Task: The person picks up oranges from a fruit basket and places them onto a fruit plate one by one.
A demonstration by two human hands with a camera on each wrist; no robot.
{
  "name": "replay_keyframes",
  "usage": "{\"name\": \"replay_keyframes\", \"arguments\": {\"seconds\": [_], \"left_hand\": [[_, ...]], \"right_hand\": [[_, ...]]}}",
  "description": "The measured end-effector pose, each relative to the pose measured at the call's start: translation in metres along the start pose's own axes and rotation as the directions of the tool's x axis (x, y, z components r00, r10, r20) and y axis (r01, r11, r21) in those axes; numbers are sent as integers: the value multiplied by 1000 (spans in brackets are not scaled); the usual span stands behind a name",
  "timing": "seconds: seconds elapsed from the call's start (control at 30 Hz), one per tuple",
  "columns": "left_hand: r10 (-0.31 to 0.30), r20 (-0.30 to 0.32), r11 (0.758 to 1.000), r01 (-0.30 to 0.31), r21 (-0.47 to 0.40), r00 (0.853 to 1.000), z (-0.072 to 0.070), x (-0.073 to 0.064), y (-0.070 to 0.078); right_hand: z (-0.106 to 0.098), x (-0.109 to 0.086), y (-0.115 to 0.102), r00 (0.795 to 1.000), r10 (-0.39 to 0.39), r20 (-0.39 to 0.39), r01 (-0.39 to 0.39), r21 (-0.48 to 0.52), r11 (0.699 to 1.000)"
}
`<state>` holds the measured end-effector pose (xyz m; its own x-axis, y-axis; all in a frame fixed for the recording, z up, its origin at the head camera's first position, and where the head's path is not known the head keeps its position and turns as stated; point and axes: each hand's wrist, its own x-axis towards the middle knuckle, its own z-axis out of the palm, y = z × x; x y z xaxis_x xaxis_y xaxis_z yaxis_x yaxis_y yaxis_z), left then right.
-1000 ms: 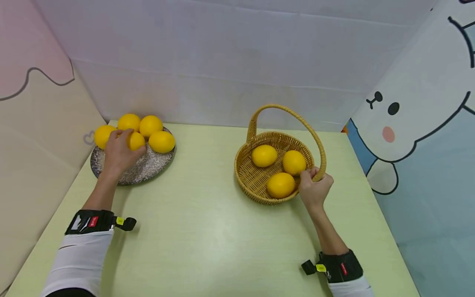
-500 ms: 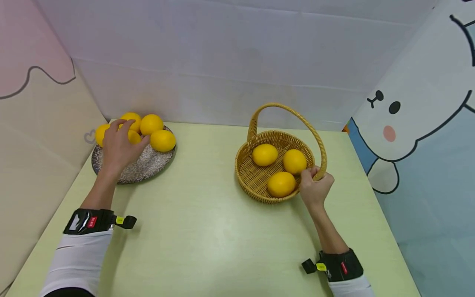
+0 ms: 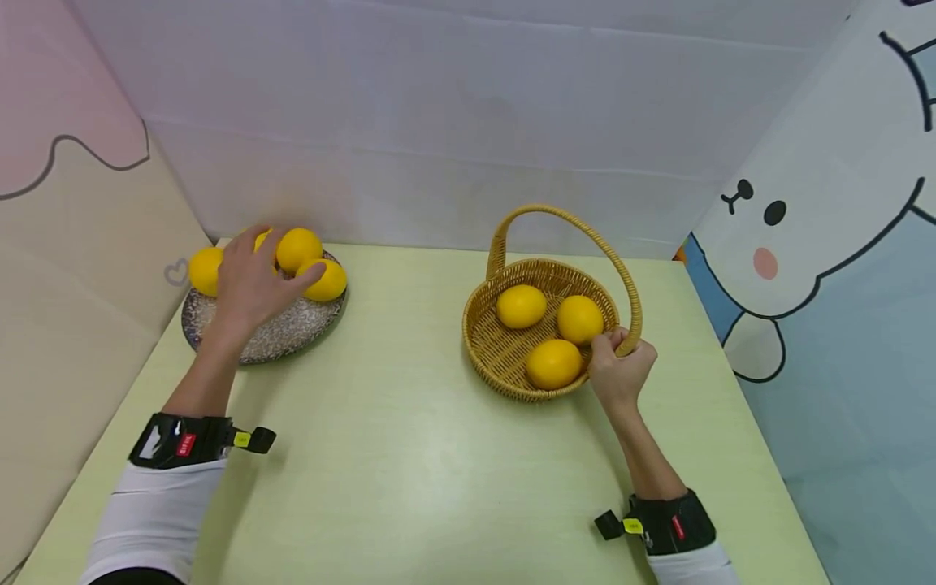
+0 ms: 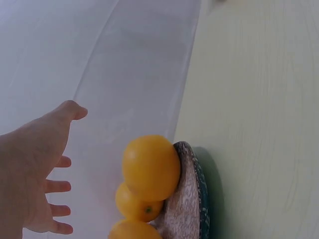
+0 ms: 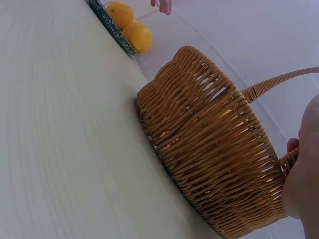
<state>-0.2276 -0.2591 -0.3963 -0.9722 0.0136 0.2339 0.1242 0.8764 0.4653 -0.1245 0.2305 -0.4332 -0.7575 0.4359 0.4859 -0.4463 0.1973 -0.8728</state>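
Hovering above a round speckled plate (image 3: 285,337), the person's left hand (image 3: 252,284) has its grip spread wide, thumb well apart from the fingers, with hold of nothing. The plate sits at the far left of a pale green surface (image 3: 409,455) and carries several yellow-orange fruits (image 3: 298,249), some partly hidden by the hand. Well to the right, a woven wicker basket (image 3: 497,380) stands upright, with three basket fruits (image 3: 553,364) of the same color lying inside. The right hand's (image 3: 621,370) grip is curled around the near end of the basket's arched handle (image 3: 585,229), just beside the rim. Black bands (image 3: 179,440) circle both wrists over white sleeves (image 3: 149,508). Pale cloth (image 3: 439,122) hangs behind; a cartoon animal face (image 3: 768,227) decorates the right side.
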Motion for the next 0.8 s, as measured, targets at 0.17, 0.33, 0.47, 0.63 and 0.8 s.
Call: {"name": "replay_keyframes", "arguments": {"seconds": [0.17, 0.33, 0.47, 0.63, 0.8], "left_hand": [[27, 17, 1000, -27, 3, 999, 1, 0, 9], [33, 53, 999, -34, 19, 998, 5, 0, 19], [56, 67, 998, -57, 19, 996, 12, 0, 31], [148, 52, 989, -149, 15, 988, 24, 0, 50], [208, 49, 978, -209, 3, 977, 34, -1, 76]], "right_hand": [[0, 0, -1, 1000, -9, 5, 9, -17, 1000], [0, 0, 0, 1000, -4, 6, 4, -22, 1000], [0, 0, -1, 1000, -13, 8, 13, -22, 1000], [1, 1, 0, 1000, -22, 5, 22, -16, 1000], [1, 1, 1, 999, -35, 8, 35, -12, 999]]}}
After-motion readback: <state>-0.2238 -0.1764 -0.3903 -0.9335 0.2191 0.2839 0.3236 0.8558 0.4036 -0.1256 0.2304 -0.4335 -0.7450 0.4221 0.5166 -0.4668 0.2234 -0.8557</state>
